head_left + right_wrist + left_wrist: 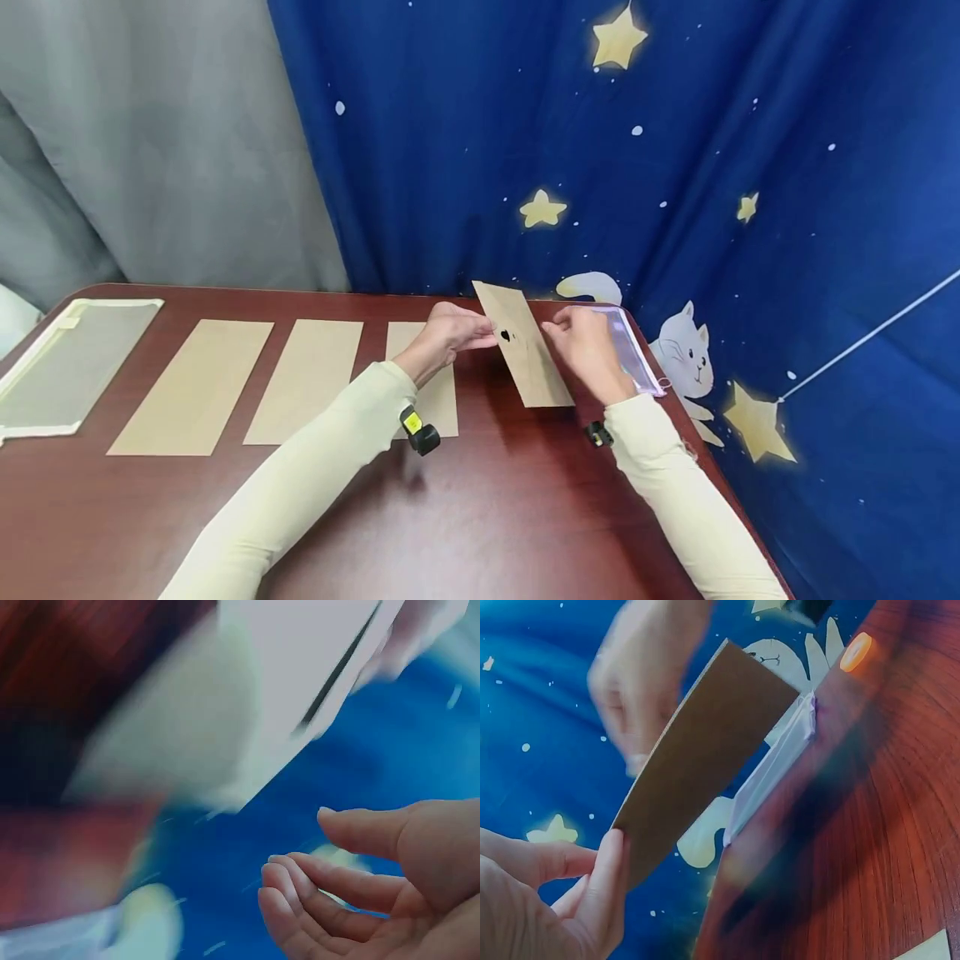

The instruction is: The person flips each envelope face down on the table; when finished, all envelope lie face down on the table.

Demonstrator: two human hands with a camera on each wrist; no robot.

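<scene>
My left hand [453, 329] pinches one edge of a stiff tan rectangular board [536, 362], held tilted above the table. A small black mark [505, 335] shows on its near face. In the left wrist view the thumb and fingers of the left hand [592, 892] grip the lower edge of the board [705, 750], whose plain brown side faces that camera. To the right of the board, apart from it, is my right hand [588, 346]. In the right wrist view that hand [360, 885] has loosely curled fingers and holds nothing; the board [292, 667] there is blurred.
Three flat tan boards [191, 387] lie in a row on the dark red table [480, 517], the third partly behind the left arm. A white-edged translucent pouch [90, 358] lies at the far left. A purple-edged pouch [633, 350] lies by the right edge. Curtains hang behind.
</scene>
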